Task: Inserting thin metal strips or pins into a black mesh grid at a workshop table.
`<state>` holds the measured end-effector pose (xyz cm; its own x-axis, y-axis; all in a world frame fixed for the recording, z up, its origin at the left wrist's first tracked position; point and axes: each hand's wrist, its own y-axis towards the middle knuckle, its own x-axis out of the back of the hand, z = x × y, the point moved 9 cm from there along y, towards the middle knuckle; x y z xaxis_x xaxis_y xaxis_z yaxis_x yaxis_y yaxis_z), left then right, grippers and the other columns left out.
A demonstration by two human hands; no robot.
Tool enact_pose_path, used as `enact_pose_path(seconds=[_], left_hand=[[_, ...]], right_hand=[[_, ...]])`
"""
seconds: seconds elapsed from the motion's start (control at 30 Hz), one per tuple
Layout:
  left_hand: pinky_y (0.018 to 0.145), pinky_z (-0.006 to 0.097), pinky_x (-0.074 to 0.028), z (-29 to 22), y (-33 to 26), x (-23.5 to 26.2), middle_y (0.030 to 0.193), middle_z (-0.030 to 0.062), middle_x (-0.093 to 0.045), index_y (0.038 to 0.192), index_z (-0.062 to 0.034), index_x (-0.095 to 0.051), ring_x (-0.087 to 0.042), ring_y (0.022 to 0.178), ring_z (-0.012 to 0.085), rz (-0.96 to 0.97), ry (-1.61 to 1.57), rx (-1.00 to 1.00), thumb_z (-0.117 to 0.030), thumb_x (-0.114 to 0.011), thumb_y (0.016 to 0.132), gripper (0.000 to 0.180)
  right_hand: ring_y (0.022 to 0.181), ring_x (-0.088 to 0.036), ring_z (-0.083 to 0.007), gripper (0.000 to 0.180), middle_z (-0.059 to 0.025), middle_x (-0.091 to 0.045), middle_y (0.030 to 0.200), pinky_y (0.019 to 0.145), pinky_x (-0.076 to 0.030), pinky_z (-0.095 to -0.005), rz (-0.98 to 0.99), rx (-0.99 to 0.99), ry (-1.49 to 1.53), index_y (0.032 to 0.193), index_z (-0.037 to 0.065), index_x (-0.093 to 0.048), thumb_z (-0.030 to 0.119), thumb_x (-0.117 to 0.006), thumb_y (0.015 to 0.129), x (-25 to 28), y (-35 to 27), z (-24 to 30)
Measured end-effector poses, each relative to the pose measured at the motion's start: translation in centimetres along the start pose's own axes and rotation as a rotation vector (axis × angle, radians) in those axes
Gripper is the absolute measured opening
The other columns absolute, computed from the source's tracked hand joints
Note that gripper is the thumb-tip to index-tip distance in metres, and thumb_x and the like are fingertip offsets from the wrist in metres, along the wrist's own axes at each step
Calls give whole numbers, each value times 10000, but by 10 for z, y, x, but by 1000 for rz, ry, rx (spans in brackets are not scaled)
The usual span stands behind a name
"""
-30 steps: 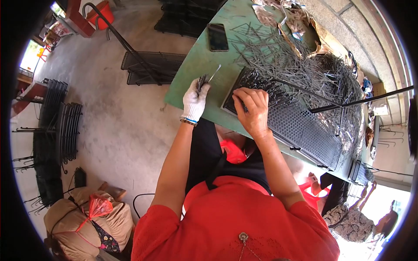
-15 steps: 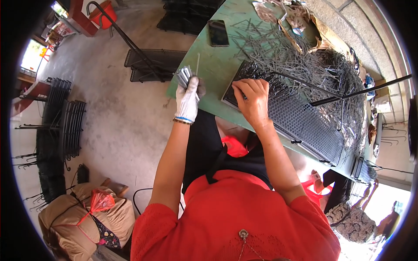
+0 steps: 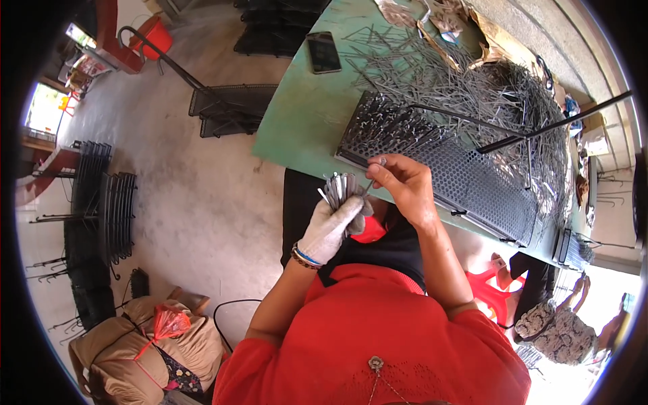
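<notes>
My left hand (image 3: 334,219), in a white glove, is closed round a bundle of thin metal strips (image 3: 341,185) whose ends fan upward. Just to the right, my bare right hand (image 3: 408,187) pinches what looks like a single grey strip (image 3: 381,162) between thumb and forefinger. Both hands are close together in front of the green table's near edge. Beyond them lies a black perforated metal panel (image 3: 472,175) with a bar frame. Many strips (image 3: 391,125) stand crowded in its left end, while its right part shows bare holes. My fingers partly hide the pinched strip.
The green table (image 3: 290,115) bears a phone (image 3: 324,52), a heap of loose strips (image 3: 466,88) and torn brown wrapping (image 3: 496,44). Black racks (image 3: 236,104) stand on the floor at left, near a red bucket (image 3: 152,37). Another person (image 3: 557,331) is at the lower right.
My left hand has come right and nearer with the bundle. My right hand has drawn back from the panel's standing strips to beside the bundle. The view has shifted slightly.
</notes>
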<state>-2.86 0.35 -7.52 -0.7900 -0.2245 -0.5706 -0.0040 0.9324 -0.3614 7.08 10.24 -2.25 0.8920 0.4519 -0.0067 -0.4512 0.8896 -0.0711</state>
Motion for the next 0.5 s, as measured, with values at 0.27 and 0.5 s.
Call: enact_pose_path(seconds=[0.27, 0.5], left_hand=[[524, 167, -417, 48, 8, -32, 765, -18, -619, 986, -46, -630, -532, 589, 17, 123, 64, 337, -265, -541, 968, 238], [567, 200, -478, 57, 10, -43, 785, 2, -635, 969, -61, -620, -601, 652, 68, 130, 50, 376, -249, -542, 968, 204]], right_hand=[[758, -609, -106, 288, -66, -666, 854, 705, -506, -237, -449, 295, -190, 1180, -30, -600, 72, -631, 912, 77, -7, 34], [754, -631, -123, 280, -83, -683, 874, 718, -504, -261, -510, 567, -527, 1119, 30, -650, 46, -695, 843, 56, 6, 49]])
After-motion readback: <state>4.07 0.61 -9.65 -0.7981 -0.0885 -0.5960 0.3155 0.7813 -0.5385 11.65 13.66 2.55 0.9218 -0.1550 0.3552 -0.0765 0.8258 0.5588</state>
